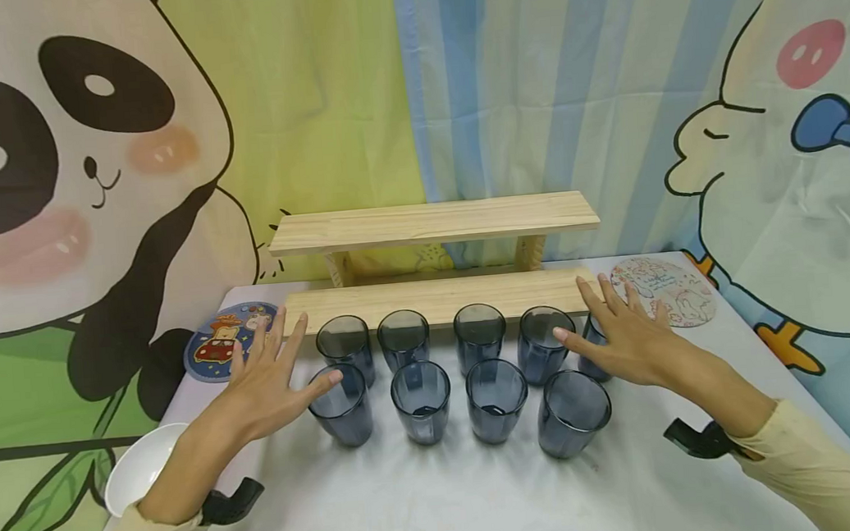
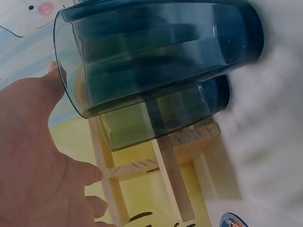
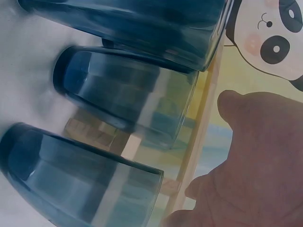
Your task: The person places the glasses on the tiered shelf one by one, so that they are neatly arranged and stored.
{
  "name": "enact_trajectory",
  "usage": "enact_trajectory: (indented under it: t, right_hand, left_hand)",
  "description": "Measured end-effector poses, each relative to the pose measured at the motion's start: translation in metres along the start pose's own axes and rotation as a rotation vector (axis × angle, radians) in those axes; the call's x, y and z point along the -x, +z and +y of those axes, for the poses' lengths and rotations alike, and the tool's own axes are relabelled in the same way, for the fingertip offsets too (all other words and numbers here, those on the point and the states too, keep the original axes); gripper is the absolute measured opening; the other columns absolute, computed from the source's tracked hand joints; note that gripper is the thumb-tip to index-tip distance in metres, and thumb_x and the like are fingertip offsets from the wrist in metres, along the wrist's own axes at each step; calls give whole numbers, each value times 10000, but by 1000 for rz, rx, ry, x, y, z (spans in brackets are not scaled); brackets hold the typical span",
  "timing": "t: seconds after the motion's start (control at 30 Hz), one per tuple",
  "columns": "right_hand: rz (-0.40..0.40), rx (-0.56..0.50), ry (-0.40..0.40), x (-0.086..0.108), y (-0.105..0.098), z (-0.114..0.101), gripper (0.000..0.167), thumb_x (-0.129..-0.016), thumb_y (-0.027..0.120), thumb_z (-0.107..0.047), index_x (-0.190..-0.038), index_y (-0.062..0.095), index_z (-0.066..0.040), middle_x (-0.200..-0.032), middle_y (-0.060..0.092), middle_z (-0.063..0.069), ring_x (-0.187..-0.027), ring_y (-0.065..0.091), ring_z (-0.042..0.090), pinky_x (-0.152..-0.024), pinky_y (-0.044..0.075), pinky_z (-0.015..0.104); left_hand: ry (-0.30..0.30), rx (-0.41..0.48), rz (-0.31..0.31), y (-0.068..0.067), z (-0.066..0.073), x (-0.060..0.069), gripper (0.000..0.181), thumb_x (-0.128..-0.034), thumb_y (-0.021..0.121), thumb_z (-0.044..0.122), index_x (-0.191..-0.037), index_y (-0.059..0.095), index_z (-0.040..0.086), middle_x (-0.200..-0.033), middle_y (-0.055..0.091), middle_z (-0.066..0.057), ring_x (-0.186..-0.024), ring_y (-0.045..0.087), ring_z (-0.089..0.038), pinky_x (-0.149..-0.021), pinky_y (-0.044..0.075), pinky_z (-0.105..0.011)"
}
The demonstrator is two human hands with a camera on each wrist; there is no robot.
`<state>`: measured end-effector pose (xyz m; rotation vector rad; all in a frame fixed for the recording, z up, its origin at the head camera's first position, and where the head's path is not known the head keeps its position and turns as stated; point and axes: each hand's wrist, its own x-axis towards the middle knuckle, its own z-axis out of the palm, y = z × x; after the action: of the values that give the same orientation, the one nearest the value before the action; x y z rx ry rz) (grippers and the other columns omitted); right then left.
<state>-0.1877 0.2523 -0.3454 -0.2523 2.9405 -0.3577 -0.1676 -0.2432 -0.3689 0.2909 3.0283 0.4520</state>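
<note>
"So, where do the glasses stand?"

"Your smoky blue glasses [image 1: 496,404] stand on the white table [image 1: 442,511] in two rows, four nearer you and five farther off, the last of those partly behind your right hand [image 1: 634,343]."

"Which way do they point?"

"Mouths up, long axes upright, narrower bases down. Your wrist views lay them sideways, but the surroundings turn with them."

"And the hands?"

"Both of yours are spread wide and grip nothing. Your left hand [image 1: 267,392] has its thumb by the rim of the front-left glass [image 1: 342,411]; whether it touches, you can't tell from these views. Your right thumb is near the fourth far glass [image 1: 542,352]."

"What could go wrong?"

"A sideways sweep of your thumb might catch a rim and tip a glass. They sit so close that one could knock its neighbour, and smooth walls may slip if you squeeze lightly."

"Farther out?"

"Your wooden shelf [image 1: 433,222] is behind the rows, a blue round mat [image 1: 212,346] lies left, a pale round mat [image 1: 667,294] right, and a white bowl [image 1: 136,475] is beside your left forearm."
</note>
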Motion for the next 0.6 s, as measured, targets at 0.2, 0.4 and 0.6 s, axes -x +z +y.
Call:
enact_trajectory:
  t: [0.2, 0.4, 0.6]
  right_hand:
    - [-5, -21, -1, 0, -1, 2, 1052, -996, 370, -808, -1705, -68, -167, -1724, -68, 311, -1485, -40, 705, -1069, -61, 899]
    - [17, -39, -10, -1, -6, 7, 1053, -1008, 383, -783, -1698, -95, -148, -1718, -80, 323, -1494, -39, 695, -1073, -28, 902]
    - [37, -115, -41, 0, -14, 15, 1036, -1044, 431, -698, -1688, -107, -90, -1718, -57, 334, -1523, 13, 660, -1084, 55, 898]
  left_hand:
    - [-3, 5, 3, -2, -1, 0, 1104, -957, 501, 794, -1714, 9, 157, -1755, -176, -172, -1589, -156, -500, -1175, -115, -792]
    - [-12, 33, -10, -8, -3, 0, 1112, -963, 490, 793, -1708, -42, 161, -1749, -192, -175, -1583, -155, -512, -1174, -125, -789]
    - [-3, 137, -11, -17, -14, -4, 1081, -999, 533, 710, -1705, -49, 134, -1741, -180, -222, -1572, -154, -541, -1142, -64, -842]
